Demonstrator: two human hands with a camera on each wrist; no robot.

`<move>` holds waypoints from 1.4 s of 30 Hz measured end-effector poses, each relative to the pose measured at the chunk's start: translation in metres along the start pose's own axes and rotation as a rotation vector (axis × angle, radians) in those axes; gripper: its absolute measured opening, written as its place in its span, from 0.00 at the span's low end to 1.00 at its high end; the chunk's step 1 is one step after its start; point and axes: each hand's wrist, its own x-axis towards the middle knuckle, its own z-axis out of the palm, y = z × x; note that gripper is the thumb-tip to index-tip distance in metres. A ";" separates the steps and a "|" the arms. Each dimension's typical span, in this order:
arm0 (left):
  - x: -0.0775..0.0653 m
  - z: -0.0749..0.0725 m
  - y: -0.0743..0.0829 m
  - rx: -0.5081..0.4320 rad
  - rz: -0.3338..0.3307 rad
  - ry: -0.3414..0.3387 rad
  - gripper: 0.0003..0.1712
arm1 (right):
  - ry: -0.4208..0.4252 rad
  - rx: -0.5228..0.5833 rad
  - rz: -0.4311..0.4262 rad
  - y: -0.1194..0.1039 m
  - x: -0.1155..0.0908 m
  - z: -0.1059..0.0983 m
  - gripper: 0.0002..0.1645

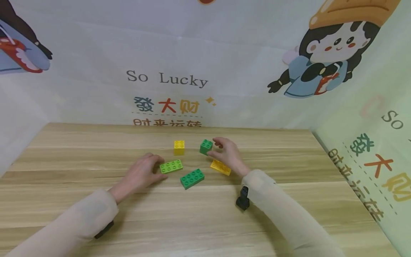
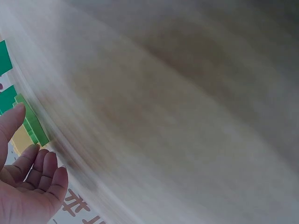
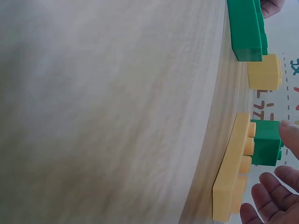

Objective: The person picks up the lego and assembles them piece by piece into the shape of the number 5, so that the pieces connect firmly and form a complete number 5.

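Note:
In the head view my left hand is at the left end of a light green eight-stud brick. Thumb and fingers are spread around that end, apart from each other; whether they touch the brick I cannot tell. My right hand is at the right side of a small dark green four-stud brick. Its thumb and fingers stand apart in the right wrist view, the thumb close to the studs. Just below this hand lies an orange-yellow brick, partly covered by it in the head view.
A small yellow four-stud brick stands at the back between the hands. Nearer me lies a dark green eight-stud brick. All are on a wood-grain table, with a printed cloth hanging behind and at the sides.

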 end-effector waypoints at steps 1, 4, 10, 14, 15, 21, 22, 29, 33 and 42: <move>0.000 0.000 0.000 -0.001 0.001 -0.001 0.29 | 0.001 -0.001 0.008 0.000 0.001 0.001 0.33; 0.001 0.001 0.000 -0.005 0.000 -0.006 0.27 | 0.006 -0.008 0.018 -0.001 0.003 0.004 0.33; 0.003 0.002 0.000 -0.002 -0.003 -0.006 0.25 | 0.014 -0.030 0.028 -0.001 0.006 0.007 0.31; 0.004 0.003 0.001 0.001 -0.006 -0.005 0.23 | 0.017 -0.030 0.045 -0.001 0.007 0.008 0.30; 0.004 0.003 0.001 0.001 -0.006 -0.006 0.23 | 0.019 -0.033 0.047 -0.001 0.007 0.009 0.30; 0.005 0.004 0.001 0.006 -0.007 -0.002 0.21 | 0.020 -0.029 0.062 -0.001 0.009 0.012 0.28; 0.006 0.004 0.002 0.008 -0.005 0.000 0.21 | 0.020 -0.023 0.067 0.000 0.009 0.012 0.28; 0.007 0.004 0.001 0.010 0.012 0.005 0.20 | 0.034 -0.004 0.064 0.000 0.009 0.012 0.23; 0.007 0.004 0.001 0.004 0.008 -0.006 0.20 | 0.032 -0.004 0.064 -0.001 0.009 0.012 0.22; 0.009 0.003 0.000 0.001 0.020 -0.016 0.20 | 0.047 -0.008 0.065 0.000 0.009 0.013 0.21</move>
